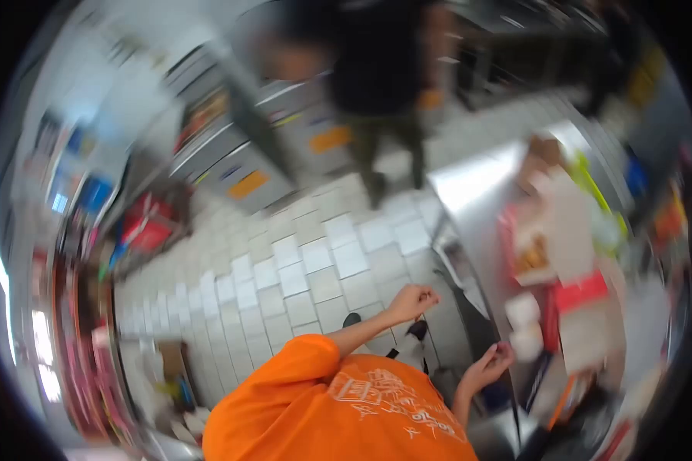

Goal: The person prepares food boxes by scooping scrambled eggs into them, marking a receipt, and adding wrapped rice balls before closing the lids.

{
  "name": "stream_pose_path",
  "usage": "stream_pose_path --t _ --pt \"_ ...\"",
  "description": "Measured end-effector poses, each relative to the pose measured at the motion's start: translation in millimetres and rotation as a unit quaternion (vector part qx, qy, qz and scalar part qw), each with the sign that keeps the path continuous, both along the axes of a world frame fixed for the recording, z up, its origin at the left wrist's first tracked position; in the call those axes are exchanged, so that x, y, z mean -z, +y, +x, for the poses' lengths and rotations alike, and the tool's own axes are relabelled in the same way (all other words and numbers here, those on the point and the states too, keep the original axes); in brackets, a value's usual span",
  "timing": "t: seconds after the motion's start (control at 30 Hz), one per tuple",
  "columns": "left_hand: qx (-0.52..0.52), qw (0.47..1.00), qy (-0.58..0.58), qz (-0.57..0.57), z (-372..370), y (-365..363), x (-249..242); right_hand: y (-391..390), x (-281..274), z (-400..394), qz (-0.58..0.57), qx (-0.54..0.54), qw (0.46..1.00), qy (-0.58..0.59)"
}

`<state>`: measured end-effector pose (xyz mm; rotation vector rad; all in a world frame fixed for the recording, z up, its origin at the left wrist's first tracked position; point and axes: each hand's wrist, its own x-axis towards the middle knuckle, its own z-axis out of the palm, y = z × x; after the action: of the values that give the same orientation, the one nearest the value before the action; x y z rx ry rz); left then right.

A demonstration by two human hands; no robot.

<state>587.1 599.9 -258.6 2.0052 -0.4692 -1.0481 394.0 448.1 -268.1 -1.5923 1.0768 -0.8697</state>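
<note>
My left hand is raised in front of my orange shirt, over the tiled floor, its fingers curled in; whether anything is between them is too blurred to tell. Lower and to the right, my right hand is beside the edge of a metal counter, with its fingers bent. Two white rounded items lie on the counter just past my right hand. Behind them are a red-and-tan box and an open box with golden-brown food inside.
A person in dark clothes stands on the tiles ahead. Metal cabinets with orange labels are at the upper left, near a red container. Shelves line the far left. A lime-green item lies on the counter's far part.
</note>
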Motion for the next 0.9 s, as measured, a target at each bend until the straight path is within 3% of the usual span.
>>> stream_pose_path --t 0.03,0.07,0.1,0.13,0.2,0.23,0.27,0.3,0.33,0.37,0.4,0.47,0.53,0.6,0.63,0.7,0.83,0.9 --pt "-0.05 0.999 -0.013 -0.003 6.6 35.4 15.4 13.9 4.4 32.5 -0.003 -0.05 0.999 -0.013" --pt "-0.188 0.975 0.057 -0.102 10.8 70.3 45.9 35.3 3.8 60.1 0.003 -0.165 0.986 -0.012" --pt "-0.302 0.92 0.141 -0.208 6.7 107.9 50.6 77.9 -13.3 78.5 0.0 -0.262 0.965 0.008" --pt "-0.371 0.89 0.173 -0.202 11.7 123.2 57.0 108.2 -26.6 106.4 -0.008 -0.336 0.942 -0.008" --pt "-0.501 0.754 0.284 -0.317 5.5 149.7 45.9 191.9 -27.5 159.7 -0.083 -0.448 0.89 -0.038" --pt "-0.448 0.685 0.418 -0.394 3.3 166.8 27.9 226.8 -2.8 182.5 -0.129 -0.482 0.867 -0.007" --pt "-0.446 0.714 0.392 -0.37 -1.7 188.8 59.5 250.9 16.9 192.6 -0.203 -0.511 0.835 0.008" --pt "-0.396 0.712 0.353 -0.459 13.7 226.5 97.3 273.7 46.7 212.5 -0.181 -0.454 0.866 0.107" --pt "-0.372 0.692 0.353 -0.508 22.8 264.8 62.5 278.9 69.3 216.5 -0.236 -0.418 0.86 0.175" --pt "-0.394 0.595 0.379 -0.589 29.4 289.3 19.4 275.4 87.3 227.9 -0.299 -0.397 0.839 0.222" --pt "-0.436 0.587 0.349 -0.587 41.7 316.3 7.1 264.5 108.3 232.5 -0.31 -0.391 0.835 0.231" --pt "-0.501 0.589 0.272 -0.573 50.2 364.2 -1.4 238.9 147.4 213.4 -0.13 -0.458 0.816 0.329" --pt "-0.585 0.592 0.223 -0.507 52.2 408.5 18.1 207.1 173.8 191.9 -0.105 -0.478 0.774 0.403" --pt "-0.619 0.601 0.204 -0.463 41.6 439.9 48.8 187.6 166.3 177.5 -0.047 -0.375 0.818 0.434" --pt "-0.646 0.613 0.178 -0.419 32.5 447.0 65.6 168.3 172.1 173.5 -0.047 -0.371 0.815 0.442" --pt "-0.676 0.677 0.157 -0.247 9.1 445.9 96.3 119.0 197.6 169.9 0.008 -0.368 0.837 0.405" --pt "-0.661 0.728 0.163 0.082 -99.2 448.0 202.3 13.9 273.4 191.6 -0.054 -0.302 0.877 0.37" --pt "-0.684 0.686 0.205 0.14 -135.1 427.6 223.8 -52.7 323.0 216.4 -0.09 -0.313 0.841 0.433"
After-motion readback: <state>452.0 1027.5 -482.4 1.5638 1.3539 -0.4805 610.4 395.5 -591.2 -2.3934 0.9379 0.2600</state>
